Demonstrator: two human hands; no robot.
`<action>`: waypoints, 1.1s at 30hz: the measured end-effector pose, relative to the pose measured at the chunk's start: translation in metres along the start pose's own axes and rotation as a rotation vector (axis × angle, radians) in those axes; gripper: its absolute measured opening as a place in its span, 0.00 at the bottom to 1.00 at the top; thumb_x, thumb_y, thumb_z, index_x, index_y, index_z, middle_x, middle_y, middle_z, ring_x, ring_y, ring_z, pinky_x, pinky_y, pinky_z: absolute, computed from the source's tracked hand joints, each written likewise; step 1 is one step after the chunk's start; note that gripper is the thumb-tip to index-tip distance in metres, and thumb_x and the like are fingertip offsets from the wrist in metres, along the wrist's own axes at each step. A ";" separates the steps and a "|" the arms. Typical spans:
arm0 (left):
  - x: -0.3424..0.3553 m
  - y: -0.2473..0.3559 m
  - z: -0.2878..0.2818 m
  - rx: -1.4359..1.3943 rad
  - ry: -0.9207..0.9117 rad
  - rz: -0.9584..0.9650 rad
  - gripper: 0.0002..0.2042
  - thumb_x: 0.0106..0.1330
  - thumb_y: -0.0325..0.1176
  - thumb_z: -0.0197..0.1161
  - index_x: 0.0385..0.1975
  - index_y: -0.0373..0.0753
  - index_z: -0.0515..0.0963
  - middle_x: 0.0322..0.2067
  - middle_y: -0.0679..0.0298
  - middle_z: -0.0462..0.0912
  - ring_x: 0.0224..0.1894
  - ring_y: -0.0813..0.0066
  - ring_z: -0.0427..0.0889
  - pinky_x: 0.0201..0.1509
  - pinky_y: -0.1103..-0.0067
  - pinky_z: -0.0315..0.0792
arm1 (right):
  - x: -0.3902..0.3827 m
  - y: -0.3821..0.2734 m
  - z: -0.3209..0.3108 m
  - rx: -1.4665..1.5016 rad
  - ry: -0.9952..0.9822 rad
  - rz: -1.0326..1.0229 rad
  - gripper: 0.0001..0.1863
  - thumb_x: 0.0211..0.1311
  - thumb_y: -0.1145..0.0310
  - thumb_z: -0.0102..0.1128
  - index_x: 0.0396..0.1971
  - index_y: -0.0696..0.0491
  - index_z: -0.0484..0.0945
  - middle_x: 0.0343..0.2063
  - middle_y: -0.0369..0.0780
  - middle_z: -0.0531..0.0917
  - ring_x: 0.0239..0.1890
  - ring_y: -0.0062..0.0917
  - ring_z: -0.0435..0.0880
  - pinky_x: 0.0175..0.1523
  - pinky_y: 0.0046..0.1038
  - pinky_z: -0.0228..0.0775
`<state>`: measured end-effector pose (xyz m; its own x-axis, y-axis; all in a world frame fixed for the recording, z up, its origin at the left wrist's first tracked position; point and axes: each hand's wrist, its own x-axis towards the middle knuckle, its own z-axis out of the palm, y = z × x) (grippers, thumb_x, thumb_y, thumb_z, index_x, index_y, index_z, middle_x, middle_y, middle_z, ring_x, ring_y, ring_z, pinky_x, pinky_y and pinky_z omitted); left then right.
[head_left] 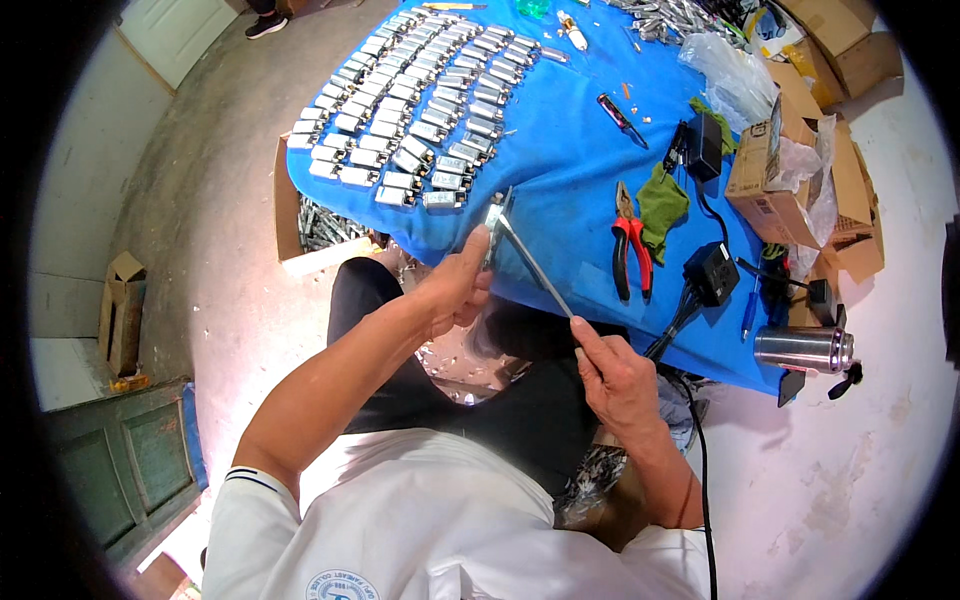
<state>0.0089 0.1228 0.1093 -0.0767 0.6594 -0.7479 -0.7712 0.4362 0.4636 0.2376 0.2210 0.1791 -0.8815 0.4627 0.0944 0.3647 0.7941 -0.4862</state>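
Observation:
Over the near edge of the blue cloth, my left hand is closed around a small silver metal piece, its thumb pressed along it. My right hand grips the near end of a long thin metal rod, perhaps a file. The rod's far tip meets or crosses the held piece; contact is hard to make out. Just beyond lie rows of small silver blocks with dark ends, which look like lighter bodies. Red-handled pliers rest right of the rod, beside a green rag.
A metal flask stands at the table's right corner, near a black power box with cables. A slim dark tool lies farther back. Cardboard boxes line the right side. Below the left edge, an open carton holds metal parts.

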 end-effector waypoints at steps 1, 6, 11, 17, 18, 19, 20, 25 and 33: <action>0.000 0.000 -0.001 0.004 -0.005 -0.013 0.31 0.62 0.72 0.43 0.14 0.50 0.54 0.11 0.77 0.48 0.12 0.83 0.42 0.16 0.81 0.37 | 0.002 -0.001 -0.005 0.005 -0.030 0.010 0.20 0.58 0.73 0.60 0.52 0.49 0.77 0.23 0.42 0.77 0.23 0.35 0.78 0.28 0.32 0.71; -0.003 0.001 0.000 0.003 -0.003 0.007 0.31 0.61 0.72 0.43 0.14 0.50 0.54 0.11 0.76 0.49 0.12 0.84 0.43 0.15 0.82 0.38 | 0.019 0.008 -0.024 0.220 -0.126 0.117 0.17 0.58 0.72 0.60 0.49 0.51 0.79 0.22 0.45 0.77 0.24 0.37 0.79 0.32 0.32 0.71; -0.002 0.001 0.001 0.010 0.029 -0.003 0.31 0.61 0.73 0.42 0.14 0.50 0.54 0.11 0.76 0.50 0.11 0.84 0.44 0.15 0.83 0.38 | 0.019 0.012 -0.022 0.246 -0.165 0.164 0.18 0.59 0.72 0.60 0.50 0.50 0.78 0.22 0.44 0.77 0.23 0.38 0.78 0.30 0.33 0.71; -0.006 0.002 0.002 -0.017 -0.002 -0.017 0.31 0.61 0.73 0.41 0.13 0.50 0.53 0.10 0.76 0.50 0.11 0.84 0.44 0.14 0.83 0.39 | 0.016 0.004 -0.018 -0.013 -0.103 0.008 0.19 0.58 0.71 0.61 0.51 0.48 0.78 0.22 0.43 0.76 0.22 0.38 0.78 0.28 0.35 0.71; -0.005 0.001 0.001 -0.014 0.002 -0.010 0.31 0.61 0.73 0.41 0.13 0.50 0.53 0.10 0.76 0.50 0.11 0.84 0.44 0.14 0.83 0.39 | 0.017 0.005 -0.020 -0.030 -0.114 -0.001 0.19 0.57 0.71 0.61 0.51 0.48 0.78 0.22 0.43 0.76 0.22 0.38 0.78 0.28 0.35 0.71; -0.004 0.001 0.001 -0.011 0.003 -0.002 0.31 0.61 0.73 0.41 0.13 0.50 0.53 0.10 0.76 0.50 0.11 0.84 0.44 0.14 0.83 0.39 | 0.019 0.006 -0.022 0.001 -0.124 0.012 0.20 0.57 0.72 0.62 0.51 0.48 0.78 0.22 0.43 0.76 0.22 0.36 0.77 0.29 0.33 0.70; -0.005 0.001 0.001 -0.005 -0.001 0.000 0.31 0.61 0.73 0.41 0.13 0.50 0.53 0.10 0.76 0.50 0.11 0.84 0.44 0.14 0.83 0.39 | 0.021 0.007 -0.025 0.031 -0.134 0.025 0.20 0.57 0.73 0.62 0.51 0.49 0.78 0.21 0.43 0.76 0.22 0.34 0.75 0.29 0.31 0.69; -0.006 0.002 0.002 0.012 -0.015 0.010 0.32 0.61 0.73 0.40 0.13 0.49 0.53 0.10 0.76 0.50 0.11 0.84 0.45 0.14 0.83 0.39 | 0.026 0.020 -0.028 0.233 -0.163 0.076 0.20 0.57 0.74 0.62 0.51 0.50 0.78 0.21 0.43 0.76 0.22 0.35 0.75 0.30 0.31 0.69; -0.005 0.001 0.002 0.014 0.004 0.004 0.32 0.61 0.73 0.39 0.13 0.49 0.54 0.11 0.75 0.51 0.11 0.83 0.44 0.14 0.82 0.38 | 0.018 0.004 -0.020 -0.066 -0.132 0.000 0.20 0.56 0.74 0.62 0.51 0.52 0.77 0.22 0.43 0.76 0.23 0.38 0.76 0.31 0.32 0.69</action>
<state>0.0094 0.1216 0.1141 -0.0820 0.6587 -0.7479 -0.7622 0.4421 0.4729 0.2292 0.2405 0.1965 -0.9119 0.4099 -0.0225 0.3793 0.8203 -0.4280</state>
